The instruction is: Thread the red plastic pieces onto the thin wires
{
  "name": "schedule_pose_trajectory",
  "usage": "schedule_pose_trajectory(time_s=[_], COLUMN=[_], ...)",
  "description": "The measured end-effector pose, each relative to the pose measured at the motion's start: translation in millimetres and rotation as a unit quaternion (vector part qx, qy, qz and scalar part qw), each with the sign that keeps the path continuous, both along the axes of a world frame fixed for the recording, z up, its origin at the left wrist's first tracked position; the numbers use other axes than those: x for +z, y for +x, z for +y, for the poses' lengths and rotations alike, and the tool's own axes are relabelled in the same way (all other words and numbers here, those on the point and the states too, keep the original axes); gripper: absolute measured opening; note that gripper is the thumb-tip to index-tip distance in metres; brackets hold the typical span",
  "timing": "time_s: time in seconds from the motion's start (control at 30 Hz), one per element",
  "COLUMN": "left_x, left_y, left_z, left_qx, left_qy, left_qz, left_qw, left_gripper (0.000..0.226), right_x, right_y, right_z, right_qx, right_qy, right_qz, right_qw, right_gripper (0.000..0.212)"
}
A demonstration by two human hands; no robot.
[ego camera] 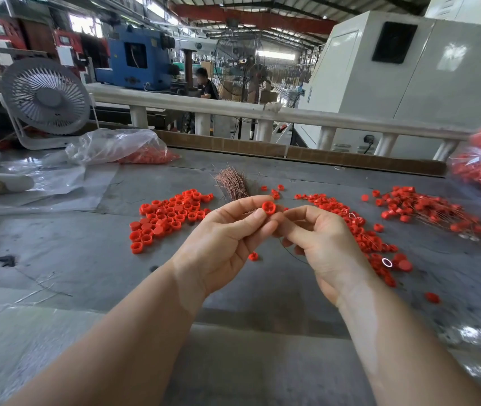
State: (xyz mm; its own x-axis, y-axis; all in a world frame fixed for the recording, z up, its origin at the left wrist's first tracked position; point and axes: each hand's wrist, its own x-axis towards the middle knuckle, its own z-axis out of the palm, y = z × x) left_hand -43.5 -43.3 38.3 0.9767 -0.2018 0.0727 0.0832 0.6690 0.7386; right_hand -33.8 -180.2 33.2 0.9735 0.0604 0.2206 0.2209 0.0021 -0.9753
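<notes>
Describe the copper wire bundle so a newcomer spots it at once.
Start at the grey worktable and look to its middle, just beyond the left hand. Between the two spreads of red caps lies the copper wire bundle, the only brownish, brush-like tuft among round red pieces.

Background as I see it: workshop clutter.
White desk fan [45, 96] far left; blue machine [133, 57] behind railing [204, 105]; seated person [206, 85] beyond.

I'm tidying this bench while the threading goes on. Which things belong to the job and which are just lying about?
Job:
- red piece pinched by left hand
- thin wire below right hand
- wire bundle
- loose red pieces
- threaded pile

Lying about:
- desk fan
- plastic sheet
</notes>
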Motion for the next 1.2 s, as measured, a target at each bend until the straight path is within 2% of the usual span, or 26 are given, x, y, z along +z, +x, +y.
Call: schedule_pose_trajectory(time_s=[0.13, 0.33, 0.43, 0.57, 1.0, 1.2], left_x=[-1.3, -2.8, -6.3, -11.7, -13.5, -17.9], left_y=[1.1, 3.8, 6.6, 8.2, 8.0, 9.6], left_z=[0.2, 2.6, 3.4, 1.8, 0.7, 0.4], left_qx=[0.003, 0.050, 0.092, 0.128, 0.132, 0.158], left_qy=[-0.002, -0.002, 0.032, 0.122, 0.168, 0.253], left_qz=[-0.001, 0.017, 0.041, 0.054, 0.055, 0.021], left_qw=[1.000, 0.999, 0.994, 0.983, 0.975, 0.954], left_gripper=[0.020, 0.025, 0.019, 0.019, 0.019, 0.020], right_x=[-0.1, -5.2, -8.6, -11.4, -10.1, -10.5], right_y=[0.0, 2.5, 3.7, 3.5, 1.4, 0.6], right_z=[0.2, 0.7, 0.6, 1.8, 2.9, 3.3], right_qx=[-0.006, -0.017, -0.050, -0.101, -0.116, -0.111], right_qy=[-0.020, -0.101, -0.201, -0.334, -0.356, -0.365], right_qz=[0.003, -0.017, -0.048, -0.097, -0.094, -0.088], right_qw=[1.000, 0.995, 0.977, 0.932, 0.922, 0.920], right_gripper=[0.013, 0.010, 0.020, 0.026, 0.020, 0.020])
